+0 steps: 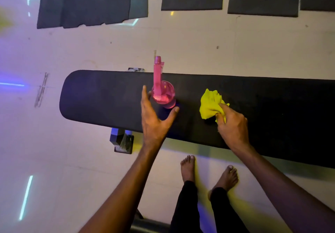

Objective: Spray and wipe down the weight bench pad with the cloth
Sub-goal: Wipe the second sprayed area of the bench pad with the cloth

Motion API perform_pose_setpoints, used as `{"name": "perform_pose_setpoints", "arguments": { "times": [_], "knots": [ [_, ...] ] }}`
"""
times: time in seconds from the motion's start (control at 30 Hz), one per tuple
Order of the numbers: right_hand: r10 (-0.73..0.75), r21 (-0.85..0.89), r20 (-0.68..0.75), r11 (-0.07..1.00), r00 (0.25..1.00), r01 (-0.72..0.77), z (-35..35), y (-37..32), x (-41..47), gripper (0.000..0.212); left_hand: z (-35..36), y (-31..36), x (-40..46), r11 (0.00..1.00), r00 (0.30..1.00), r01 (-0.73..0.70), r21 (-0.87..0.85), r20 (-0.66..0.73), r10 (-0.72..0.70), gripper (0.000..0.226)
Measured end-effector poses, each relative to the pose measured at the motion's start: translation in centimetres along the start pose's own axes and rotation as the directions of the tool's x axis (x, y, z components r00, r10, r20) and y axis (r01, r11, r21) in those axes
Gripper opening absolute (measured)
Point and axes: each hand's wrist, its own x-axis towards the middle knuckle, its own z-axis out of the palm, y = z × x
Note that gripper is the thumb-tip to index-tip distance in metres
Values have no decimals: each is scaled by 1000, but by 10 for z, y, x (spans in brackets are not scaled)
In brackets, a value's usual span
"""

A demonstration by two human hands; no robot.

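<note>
A long black weight bench pad (pixel 101 98) runs across the view from left to right. A pink spray bottle (pixel 162 91) stands on it near the middle, its nozzle pointing away from me. My left hand (pixel 154 116) is open around the bottle's near side, thumb and fingers spread, just short of it or barely touching. A crumpled yellow cloth (pixel 210 104) lies on the pad to the right of the bottle. My right hand (pixel 232 122) pinches the cloth's near edge between thumb and fingers.
The bench's metal foot (pixel 123 142) sticks out below the pad on the pale floor. My bare feet (pixel 188 167) stand close to the pad's near edge. Dark floor mats (pixel 90 4) lie on the far side of the bench.
</note>
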Motion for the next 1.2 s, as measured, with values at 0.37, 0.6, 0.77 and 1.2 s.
{"name": "perform_pose_setpoints", "arguments": {
  "times": [0.37,0.6,0.77,1.2],
  "knots": [
    [166,229,12,959,986,-164,-59,54,-22,22,98,30,-76,999,969,-1,42,247,-9,24],
    [222,271,35,936,974,-223,-107,101,-37,17,172,118,-56,980,830,181,-82,547,-107,27],
    [261,229,94,934,961,-275,-147,140,-45,41,227,165,-58,969,726,232,-81,678,-118,21],
    [213,3,-589,965,780,-261,-271,272,-32,52,388,326,-59,980,601,95,-172,795,82,13]
  ]
}}
